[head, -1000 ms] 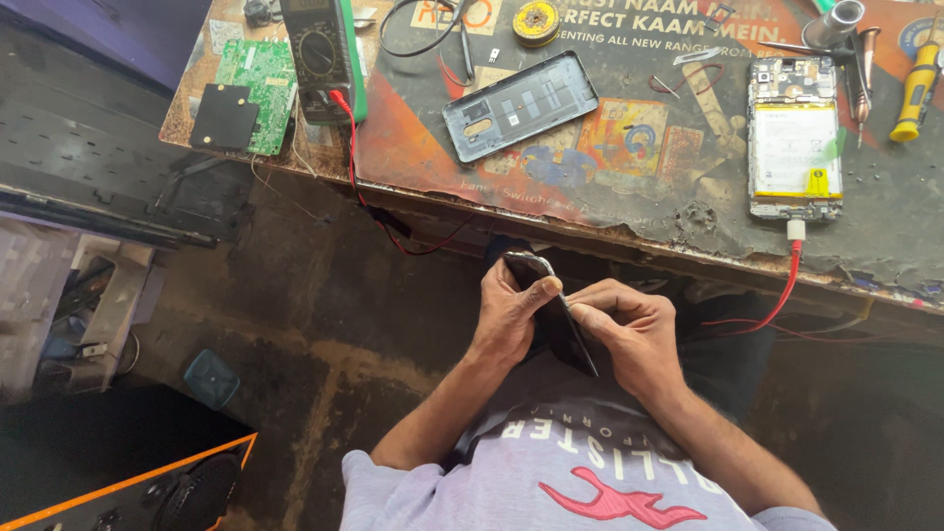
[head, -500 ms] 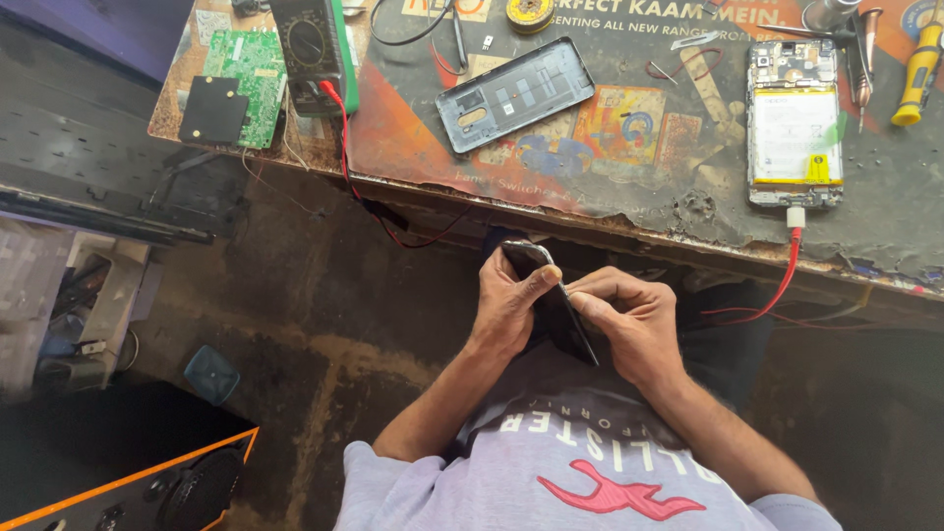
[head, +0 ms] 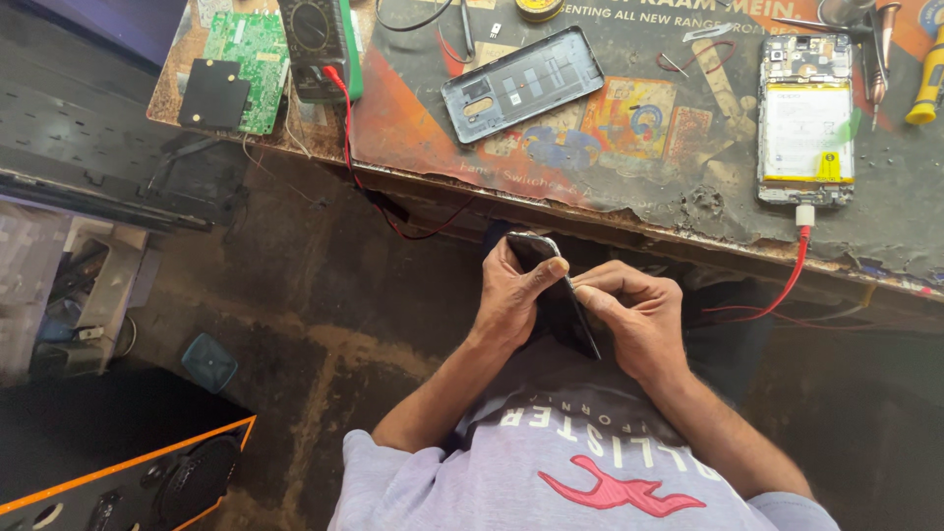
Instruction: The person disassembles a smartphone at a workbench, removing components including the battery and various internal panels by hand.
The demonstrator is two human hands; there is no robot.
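Opened phone [head: 805, 118], back cover [head: 522, 84], multimeter [head: 315, 44]

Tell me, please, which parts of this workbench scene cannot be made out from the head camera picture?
- Dark phone, head view: seen edge-on; the left hand and right hand cover most of it, so its face is hidden.
- Multimeter, head view: top cut off by the picture's upper edge.
- Yellow-handled screwdriver, head view: cut off by the right edge.
- Open phone's small parts: too small to tell.

Person, one: short-sleeved T-shirt [head: 580, 472], pale lavender-grey, with white block lettering across the chest and a red bird-shaped emblem beside the lettering. Forearms bare below the sleeves. Both hands [head: 516, 295] ungloved, without rings or watch.
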